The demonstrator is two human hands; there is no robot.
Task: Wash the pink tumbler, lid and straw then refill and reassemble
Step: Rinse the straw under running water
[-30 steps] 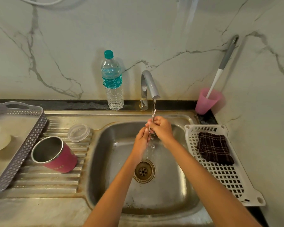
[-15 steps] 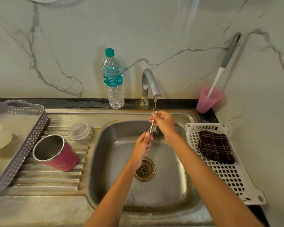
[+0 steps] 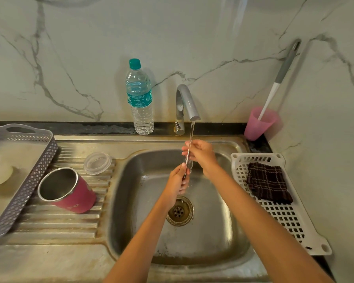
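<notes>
A thin metal straw stands nearly upright under the running tap over the sink. My left hand grips its lower end. My right hand holds its upper part, fingers curled round it. Water runs down the straw. The pink tumbler lies on its side on the ribbed drainboard at the left, its steel mouth facing the camera. The clear round lid lies flat on the drainboard just behind it.
A water bottle with a teal cap stands behind the sink left of the tap. A pink cup holding a long brush sits at the back right. A white basket with a dark cloth lies right of the sink; a grey tray lies far left.
My hands have drawn apart along the straw: the left slid down toward the drain, the right rose a little toward the spout.
</notes>
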